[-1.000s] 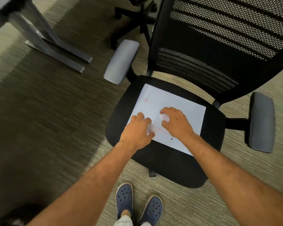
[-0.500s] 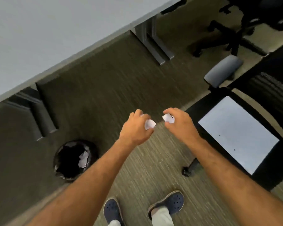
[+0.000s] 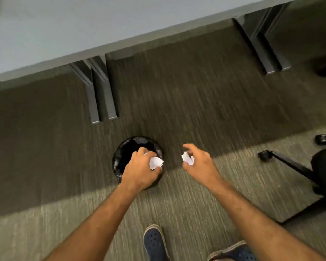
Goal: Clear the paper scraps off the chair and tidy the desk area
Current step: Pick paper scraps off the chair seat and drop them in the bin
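Left hand (image 3: 141, 169) is being held out over the bin (image 3: 120, 157), knuckles up, wrist bent slightly down, forearm stretched forward from the lower left. A white scrap (image 3: 155, 162) is being pinched between its thumb and curled fingers, the paper showing at the thumb side, above the bin's right rim.

Right hand (image 3: 198, 164) is being held at about the same height, to the right of the bin and clear of it, over carpet (image 3: 205, 113). Its index finger is being lifted and extended forward; the thumb and remaining fingers are being closed loosely on a second scrap (image 3: 187, 158), which is being gripped near the palm. The forearm is being angled in from the lower right.

The bin is black, lined with a dark bag, standing on the carpet just in front of the desk's (image 3: 64, 25) grey legs (image 3: 102, 91). Its inside is too dark to be read.

The chair's base (image 3: 290, 164) and a caster (image 3: 323, 139) are being seen at the right edge, well apart from both hands. Two blue shoes (image 3: 154, 242) are being shown at the bottom.
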Demonstrator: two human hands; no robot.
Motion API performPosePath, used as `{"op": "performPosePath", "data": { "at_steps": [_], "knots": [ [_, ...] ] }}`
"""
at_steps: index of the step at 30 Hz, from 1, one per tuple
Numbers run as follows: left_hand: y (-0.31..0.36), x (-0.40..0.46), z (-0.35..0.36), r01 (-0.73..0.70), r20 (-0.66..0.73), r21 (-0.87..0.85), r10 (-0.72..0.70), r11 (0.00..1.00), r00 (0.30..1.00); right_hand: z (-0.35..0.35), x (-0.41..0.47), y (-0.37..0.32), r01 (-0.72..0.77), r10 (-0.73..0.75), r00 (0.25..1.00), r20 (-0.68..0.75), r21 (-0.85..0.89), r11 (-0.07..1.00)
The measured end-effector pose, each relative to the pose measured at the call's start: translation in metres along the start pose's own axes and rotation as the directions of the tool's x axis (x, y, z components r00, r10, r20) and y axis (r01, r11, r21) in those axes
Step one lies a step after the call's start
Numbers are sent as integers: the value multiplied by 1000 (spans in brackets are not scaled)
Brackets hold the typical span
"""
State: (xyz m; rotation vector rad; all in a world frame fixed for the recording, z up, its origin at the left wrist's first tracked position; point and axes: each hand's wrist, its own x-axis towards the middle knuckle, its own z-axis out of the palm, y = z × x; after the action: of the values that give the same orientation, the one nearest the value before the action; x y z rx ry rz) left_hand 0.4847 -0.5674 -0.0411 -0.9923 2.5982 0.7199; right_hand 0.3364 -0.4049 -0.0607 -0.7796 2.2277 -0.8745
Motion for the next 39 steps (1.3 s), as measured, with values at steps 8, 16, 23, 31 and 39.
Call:
{"op": "performPosePath", "data": {
  "at_steps": [8, 16, 23, 31, 39],
  "knots": [
    [-137, 55, 95, 80, 13, -43, -80, 996, 997, 185, 75, 36, -40, 42, 979, 198, -16, 999],
    [-196, 98, 159, 134, 56, -12, -133, 991, 989, 268, 122, 68, 34, -5, 945, 326, -83, 996],
    [-156, 91, 130, 94, 43, -72, -91, 993, 995, 209, 97, 49, -56, 60, 964, 258, -21, 998],
    [35, 88, 42, -111, 26, -179, 117, 978, 993, 9, 20, 31, -201, 203, 979, -6, 94, 975],
    [277, 60, 6, -354, 113, -179, 377, 918, 919, -213, -87, 81, -319, 339, 911, -235, 121, 940]
  ]
}}
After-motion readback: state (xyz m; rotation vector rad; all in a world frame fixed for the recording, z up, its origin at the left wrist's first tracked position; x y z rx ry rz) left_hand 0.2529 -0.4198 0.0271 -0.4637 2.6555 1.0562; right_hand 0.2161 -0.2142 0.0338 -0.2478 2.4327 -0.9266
